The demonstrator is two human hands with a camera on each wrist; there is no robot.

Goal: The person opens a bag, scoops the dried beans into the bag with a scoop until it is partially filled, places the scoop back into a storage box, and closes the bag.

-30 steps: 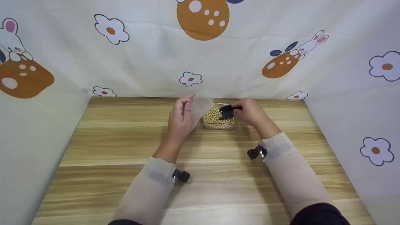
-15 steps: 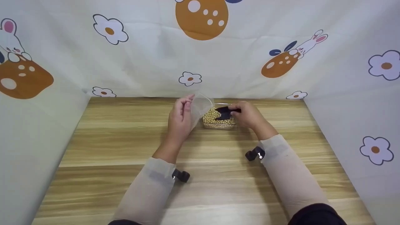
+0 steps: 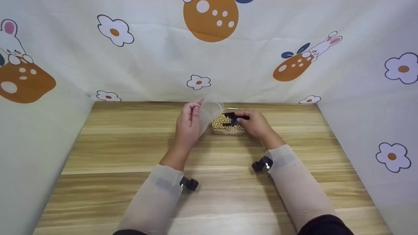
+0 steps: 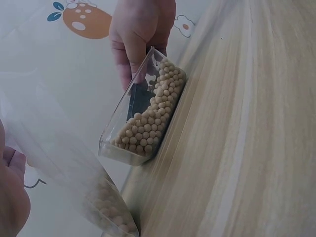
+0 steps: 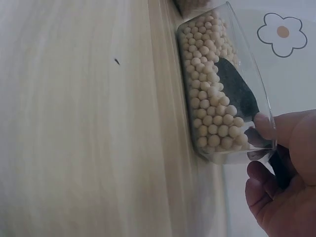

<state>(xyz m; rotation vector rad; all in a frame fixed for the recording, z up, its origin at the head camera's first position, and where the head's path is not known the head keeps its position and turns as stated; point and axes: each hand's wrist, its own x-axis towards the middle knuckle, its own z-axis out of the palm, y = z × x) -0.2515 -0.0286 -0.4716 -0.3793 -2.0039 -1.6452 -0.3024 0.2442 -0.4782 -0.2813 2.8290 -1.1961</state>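
Note:
My right hand (image 3: 256,124) grips the handle of a small black scoop (image 3: 230,118), whose blade is pushed into pale yellow soybeans (image 3: 220,121). The beans fill a clear plastic box (image 3: 225,132) standing at the table's far side. In the right wrist view the scoop's blade (image 5: 237,89) lies partly among the beans, inside the box wall. Just left of the box, my left hand (image 3: 188,122) holds up a translucent bag (image 3: 209,112) by its edge. Some beans (image 4: 108,207) lie in the bottom of that bag in the left wrist view.
The wood-grain table (image 3: 130,147) extends in front of the box and to both sides. A printed cloth (image 3: 156,58) hangs close behind the box and bag, with more cloth at left and right. A wrist camera (image 3: 189,183) sits on each sleeve.
My right hand has come left and a little nearer, carrying the scoop lower and deeper into the beans. My left hand and the bag stay nearly still.

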